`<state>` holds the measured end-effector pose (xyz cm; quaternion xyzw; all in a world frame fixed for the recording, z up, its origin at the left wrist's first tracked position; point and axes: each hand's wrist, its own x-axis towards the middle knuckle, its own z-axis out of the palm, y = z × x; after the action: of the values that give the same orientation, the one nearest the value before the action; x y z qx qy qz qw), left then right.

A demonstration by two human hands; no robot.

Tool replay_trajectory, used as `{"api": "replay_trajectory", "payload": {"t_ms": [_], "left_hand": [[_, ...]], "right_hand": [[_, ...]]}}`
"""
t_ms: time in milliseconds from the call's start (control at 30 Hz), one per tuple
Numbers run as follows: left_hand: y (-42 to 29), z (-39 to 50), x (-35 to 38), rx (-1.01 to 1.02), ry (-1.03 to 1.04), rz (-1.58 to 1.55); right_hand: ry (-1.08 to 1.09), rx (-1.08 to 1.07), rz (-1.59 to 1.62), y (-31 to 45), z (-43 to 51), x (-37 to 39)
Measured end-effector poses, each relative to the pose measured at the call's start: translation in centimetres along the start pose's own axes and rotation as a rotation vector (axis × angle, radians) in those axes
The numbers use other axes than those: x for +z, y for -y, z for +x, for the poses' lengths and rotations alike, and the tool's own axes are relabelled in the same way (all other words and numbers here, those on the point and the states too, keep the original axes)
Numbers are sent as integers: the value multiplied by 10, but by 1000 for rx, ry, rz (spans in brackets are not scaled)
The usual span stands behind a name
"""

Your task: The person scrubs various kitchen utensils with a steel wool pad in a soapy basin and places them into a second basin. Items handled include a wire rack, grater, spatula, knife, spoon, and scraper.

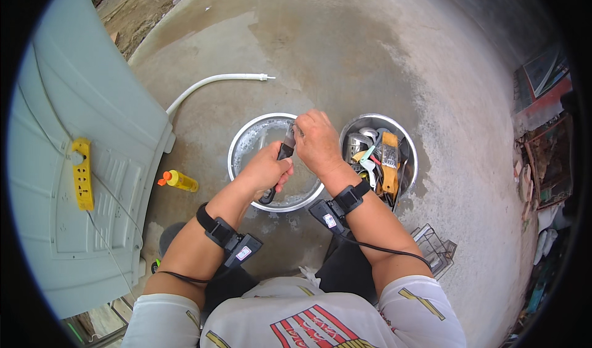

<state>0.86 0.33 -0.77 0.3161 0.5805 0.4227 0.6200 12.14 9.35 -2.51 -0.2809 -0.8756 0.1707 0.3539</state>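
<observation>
My left hand [264,170] grips the black handle of a kitchen utensil [285,151] with a flat metal blade, perhaps a knife. The blade points up and away from me. My right hand [320,141] is closed about the blade's far end, and its fingers hide the tip. Something small and dark shows at those fingers, too unclear to name. Both hands are over a round metal basin [277,209] of water, with suds along its far left side.
A second metal basin [415,160] at the right holds utensils, including a wooden grater [390,158] and a pale green-handled tool [368,154]. A yellow bottle [182,180], a white hose [217,77], a wire rack [434,251] and a yellow power strip [83,177] surround the wet concrete floor.
</observation>
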Motion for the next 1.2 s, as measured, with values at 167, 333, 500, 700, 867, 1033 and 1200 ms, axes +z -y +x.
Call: {"api": "replay_trajectory", "payload": {"t_ms": [167,333,500,700,867,1033,1200], "left_hand": [[1,2,0,-33,-18,50],[4,2,0,11,-29,201],[-3,2,-7,-22,6,-40],[-4,0,-3,-33,-1,-55],[-2,1,-2,-84,25,5],[-1,1,-4,-67,-5,13],[25,20,-14,-98,-10,-41]], "right_hand": [[46,5,-42,6,-4,6],[-7,25,-119,5,0,0],[-234,118,-92,-5,9,-17],[-73,58,-68,8,6,-4],[-38,1,-41,9,3,2],[53,10,-37,3,2,3],[-21,192,-134,-17,1,0]]}}
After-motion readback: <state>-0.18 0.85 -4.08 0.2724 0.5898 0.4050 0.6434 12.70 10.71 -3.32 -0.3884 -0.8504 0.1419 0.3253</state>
